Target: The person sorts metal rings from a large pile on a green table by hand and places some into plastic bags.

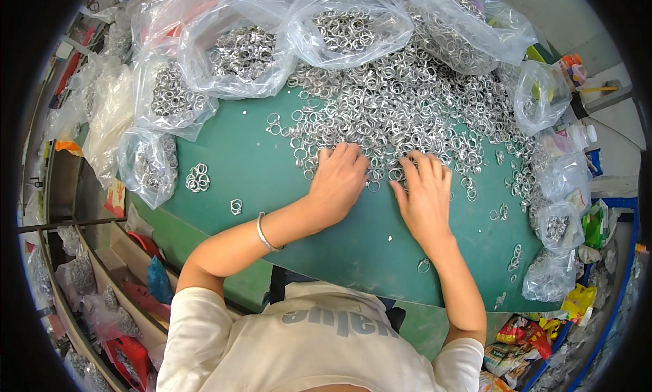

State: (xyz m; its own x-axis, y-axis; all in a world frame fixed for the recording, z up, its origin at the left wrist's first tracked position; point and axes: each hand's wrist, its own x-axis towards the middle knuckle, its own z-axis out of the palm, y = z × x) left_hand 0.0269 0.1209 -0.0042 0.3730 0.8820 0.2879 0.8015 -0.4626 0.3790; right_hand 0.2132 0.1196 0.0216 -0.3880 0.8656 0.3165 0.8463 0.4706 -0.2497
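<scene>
1. Numerous silver-coloured rings lay in a broad, tangled pile toward the far side of the counter; the pile's near edge met both hands.

2. The left hand rested at that edge, back upward, its fingers bent and close together; whether they were clamped on a ring could not be told.

3. The right hand lay just beside it, fingers slightly fanned at the rings, with the thumb apart from the forefinger.

4. Step in hand, as judged: handling of loose pieces at the near edge. The next move appeared to call for a light fingertip pinch, parting one hoop from its tangled neighbours.

5. The rings were thin, glossy and apparently metal, some with raised fronts; the counter was flat, green and faintly scuffed.

6. Apart from the pile lay a small cluster at left and a single ring near the right forearm.

7. Crumpled, clear plastic bags holding similar pieces bordered the pile; a smooth, silvery bangle circled the left wrist.
</scene>
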